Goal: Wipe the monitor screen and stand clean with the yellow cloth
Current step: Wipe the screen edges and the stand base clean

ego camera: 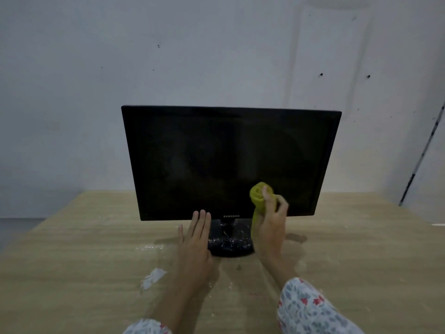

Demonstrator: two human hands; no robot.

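Between my thumb and curled fingers, my right hand (pixel 271 225) grips the yellow cloth (pixel 260 198), bunched into a wad whose rolled end pokes out above my fingertips and presses against the lower right part of the monitor screen (pixel 216 160). A tail of the cloth hangs down past my palm toward the stand (pixel 228 242). Just left of that hand, my left hand (pixel 196 239) lies flat with its fingers straight and together, holding nothing; its fingertips reach the bottom bezel of the monitor, beside the brand lettering, and its palm lies alongside the stand's left edge. Whether it actually touches the stand I cannot tell. Beyond both sets of fingers the dark screen stands upright, and the black stand base between my hands is flecked with pale specks. Beneath my wrists lies the wooden table (pixel 72 261), with whitish smears near my left forearm. Patterned sleeves (pixel 310 309) cover both arms.
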